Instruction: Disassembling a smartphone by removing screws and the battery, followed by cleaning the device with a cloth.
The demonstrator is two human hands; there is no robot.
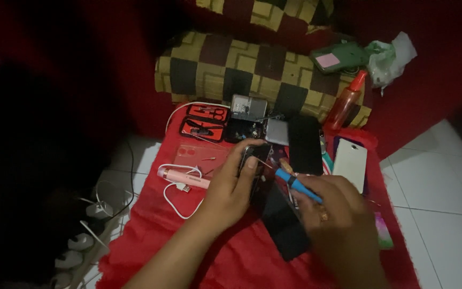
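Phone [258, 171] is gripped at its top edge by left hand [231, 190], fingers pinching it steady on red cloth [241, 257]. Blue screwdriver [298, 186] is held by right hand [338, 214], fingers closed round handle, tip angled onto phone.

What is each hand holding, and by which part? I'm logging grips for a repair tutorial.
Left hand grips the dark phone by its upper left edge. Right hand holds the blue-handled screwdriver by its handle.
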